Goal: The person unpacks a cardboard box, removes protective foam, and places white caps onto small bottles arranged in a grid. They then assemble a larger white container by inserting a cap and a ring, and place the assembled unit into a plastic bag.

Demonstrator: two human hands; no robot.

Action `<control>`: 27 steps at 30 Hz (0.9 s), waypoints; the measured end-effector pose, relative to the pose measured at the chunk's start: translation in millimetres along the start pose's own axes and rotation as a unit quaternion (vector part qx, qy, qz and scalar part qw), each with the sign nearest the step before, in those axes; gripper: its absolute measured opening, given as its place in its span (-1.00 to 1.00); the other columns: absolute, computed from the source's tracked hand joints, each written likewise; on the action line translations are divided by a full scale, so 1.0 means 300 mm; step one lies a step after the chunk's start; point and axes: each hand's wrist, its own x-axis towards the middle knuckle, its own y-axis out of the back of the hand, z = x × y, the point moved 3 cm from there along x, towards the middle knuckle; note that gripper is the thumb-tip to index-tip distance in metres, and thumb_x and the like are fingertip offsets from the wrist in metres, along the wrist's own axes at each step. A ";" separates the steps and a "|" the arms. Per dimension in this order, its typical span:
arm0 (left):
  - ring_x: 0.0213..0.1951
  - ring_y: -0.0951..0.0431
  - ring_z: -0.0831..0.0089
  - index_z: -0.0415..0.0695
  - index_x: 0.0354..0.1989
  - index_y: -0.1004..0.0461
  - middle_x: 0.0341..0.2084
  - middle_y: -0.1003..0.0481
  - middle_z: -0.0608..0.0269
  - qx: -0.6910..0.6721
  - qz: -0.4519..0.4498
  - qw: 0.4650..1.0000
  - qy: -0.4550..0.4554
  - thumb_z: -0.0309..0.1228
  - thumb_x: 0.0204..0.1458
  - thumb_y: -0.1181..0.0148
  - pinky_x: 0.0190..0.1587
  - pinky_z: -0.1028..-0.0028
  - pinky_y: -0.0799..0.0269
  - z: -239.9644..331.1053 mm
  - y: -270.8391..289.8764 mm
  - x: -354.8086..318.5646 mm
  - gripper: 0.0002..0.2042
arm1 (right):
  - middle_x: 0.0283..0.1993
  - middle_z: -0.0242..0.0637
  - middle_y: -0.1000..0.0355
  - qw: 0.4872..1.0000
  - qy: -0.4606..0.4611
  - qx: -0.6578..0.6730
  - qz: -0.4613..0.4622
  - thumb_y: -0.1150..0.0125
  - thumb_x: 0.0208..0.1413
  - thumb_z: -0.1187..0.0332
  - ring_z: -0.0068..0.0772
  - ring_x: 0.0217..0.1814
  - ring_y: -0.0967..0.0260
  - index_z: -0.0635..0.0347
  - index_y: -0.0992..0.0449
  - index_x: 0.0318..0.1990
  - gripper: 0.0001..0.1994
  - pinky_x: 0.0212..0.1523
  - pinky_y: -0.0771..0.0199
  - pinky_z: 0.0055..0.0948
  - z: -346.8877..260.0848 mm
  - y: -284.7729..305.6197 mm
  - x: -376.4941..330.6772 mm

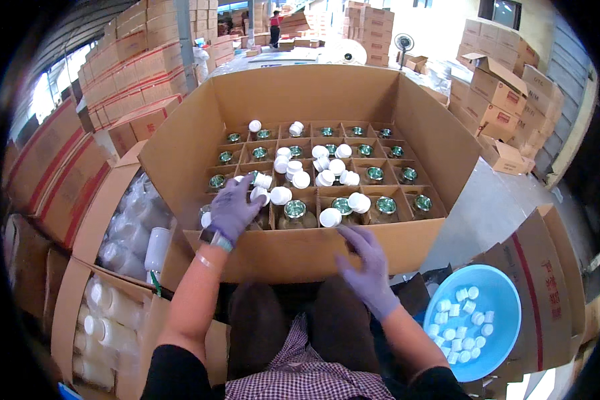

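A large cardboard box (313,250) stands open before me, split by cardboard dividers into cells of glass jars (295,209) with shiny greenish tops. White plastic caps (301,180) lie loose in clusters over the jars and dividers. At the left of the box, my left hand (233,208), in a purple glove, has thumb and fingers closed around a white cap (259,195). My right hand (367,270), gloved alike and slightly blurred, hovers by the box's front wall with its fingers apart and nothing in them. A white cap (330,217) lies just beyond its fingertips.
At the right sits a blue basin (473,370) holding more white caps. Open cartons at the left contain plastic-wrapped pale bottles (113,327). Stacked cartons (137,77) rise behind on both sides. A standing fan (403,43) and a person (275,28) are far back.
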 end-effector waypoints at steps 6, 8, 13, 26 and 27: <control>-0.08 -0.56 0.03 -0.06 -0.02 -0.39 -0.16 -0.53 0.01 -0.016 -0.027 0.999 -0.018 -0.10 -0.18 -0.41 0.01 0.12 -0.46 -0.002 -0.071 0.074 -0.45 | 0.02 -0.09 -0.38 0.965 -0.037 -0.232 -0.117 -0.38 -0.04 0.18 0.01 0.06 -0.42 0.10 -0.46 0.02 -0.54 0.07 -0.46 -0.09 0.093 -0.123 0.235; -0.10 -0.55 0.06 -0.08 -0.04 -0.38 -0.18 -0.50 0.04 -0.088 0.012 0.995 0.035 -0.26 -0.22 -0.43 0.00 0.19 -0.47 -0.010 -0.055 0.043 -0.48 | 0.00 -0.10 -0.40 0.966 -0.083 -0.194 -0.153 -0.36 -0.03 0.15 0.03 0.01 -0.44 0.13 -0.43 -0.04 -0.56 0.02 -0.48 -0.07 0.128 -0.087 0.249; -0.13 -0.55 0.12 -0.13 0.00 -0.41 -0.17 -0.50 0.11 -0.240 0.112 0.963 -0.053 -0.51 -0.19 -0.36 0.00 0.27 -0.47 -0.092 -0.041 0.005 -0.51 | -0.09 -0.02 -0.42 0.983 -0.038 -0.119 -0.135 -0.25 -0.03 0.28 0.06 -0.01 -0.44 0.17 -0.42 -0.09 -0.66 0.01 -0.47 -0.06 0.151 -0.110 0.327; -0.10 -0.58 -0.03 -0.22 -0.02 -0.37 -0.17 -0.56 -0.12 0.107 -0.195 0.962 -0.157 0.14 -0.04 -0.25 -0.04 0.09 -0.47 -0.049 -0.043 0.052 -0.35 | -0.20 -0.04 -0.56 0.977 -0.030 -0.072 -0.198 -0.12 0.17 0.26 -0.01 -0.07 -0.52 0.14 -0.59 -0.18 -0.79 -0.02 -0.47 -0.10 0.148 -0.310 0.486; -0.09 -0.59 -0.02 -0.23 0.00 -0.37 -0.16 -0.56 -0.12 0.121 -0.223 0.955 -0.151 0.15 -0.06 -0.26 -0.03 0.09 -0.47 -0.034 -0.042 0.057 -0.33 | -0.23 -0.02 -0.56 0.970 -0.001 -0.124 -0.210 -0.12 0.17 0.26 0.00 -0.10 -0.52 0.15 -0.59 -0.20 -0.79 -0.04 -0.48 -0.12 0.144 -0.323 0.496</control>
